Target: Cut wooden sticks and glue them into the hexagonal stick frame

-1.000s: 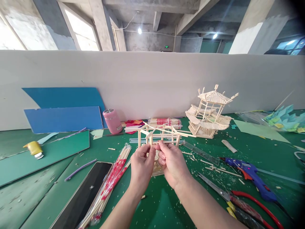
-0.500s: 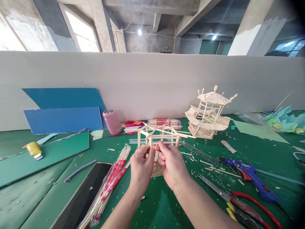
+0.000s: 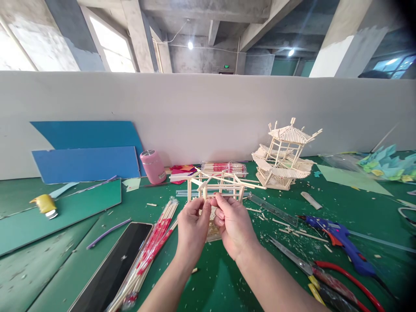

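A small frame of wooden sticks (image 3: 224,187), with posts and crossbars, stands just beyond my hands. My left hand (image 3: 191,227) is closed, its thumb and fingers pinched at the frame's near post. Beside it, thumb almost against thumb, my right hand (image 3: 235,221) is closed in a pinch at the same near side. Whatever small piece lies between the right fingertips is hidden. The frame's lower part shows only partly between and behind the hands. Farther right, a finished-looking stick pavilion (image 3: 286,156) with a roof stands upright.
To the right lie a blue glue gun (image 3: 341,238), scissors (image 3: 295,258), red-handled pliers (image 3: 344,277) and a clear ruler (image 3: 273,209). On the left are a phone (image 3: 113,264), bagged sticks (image 3: 156,247), a pink canister (image 3: 153,167) and a yellow cutter (image 3: 44,205). A pale partition (image 3: 195,112) rises behind.
Almost nothing differs. Both hands keep their pinch at the stick frame's near side, and the view has shifted very slightly.
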The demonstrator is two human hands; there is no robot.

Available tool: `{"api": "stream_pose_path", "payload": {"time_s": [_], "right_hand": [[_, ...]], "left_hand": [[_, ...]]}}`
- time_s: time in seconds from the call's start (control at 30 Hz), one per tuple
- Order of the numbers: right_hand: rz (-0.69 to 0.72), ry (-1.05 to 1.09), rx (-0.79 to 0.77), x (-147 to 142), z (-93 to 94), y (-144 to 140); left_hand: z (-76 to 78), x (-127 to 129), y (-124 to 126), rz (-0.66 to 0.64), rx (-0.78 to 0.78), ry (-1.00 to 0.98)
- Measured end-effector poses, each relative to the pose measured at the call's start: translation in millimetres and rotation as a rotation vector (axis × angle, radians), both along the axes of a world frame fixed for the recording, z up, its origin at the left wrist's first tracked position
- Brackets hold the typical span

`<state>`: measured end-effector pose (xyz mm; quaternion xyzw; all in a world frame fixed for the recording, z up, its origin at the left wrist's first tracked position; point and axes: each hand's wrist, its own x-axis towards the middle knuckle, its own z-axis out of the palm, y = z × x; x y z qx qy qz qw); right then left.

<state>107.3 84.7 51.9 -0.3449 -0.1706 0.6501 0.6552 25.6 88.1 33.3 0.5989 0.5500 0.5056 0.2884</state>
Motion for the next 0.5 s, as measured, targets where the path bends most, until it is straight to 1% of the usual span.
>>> {"api": "stream_pose_path", "payload": {"time_s": [0.2, 0.33, 0.43, 0.5], "right_hand": [[0.039, -0.078, 0.039, 9, 2.8, -14], [-0.046, -0.145, 0.061, 25, -2.8, -19], [-0.119, -0.191, 0.091, 36, -9.3, -16], [-0.142, -0.210, 0.102, 40, -12.5, -13]], "left_hand": [[5.3, -3, 6, 0.041, -0.012, -0.015], [6.7, -5, 11, 0.058, -0.012, -0.018], [7.5, -5, 12, 0.064, -0.011, -0.017], [8.4, -5, 12, 0.072, -0.009, -0.015]]}}
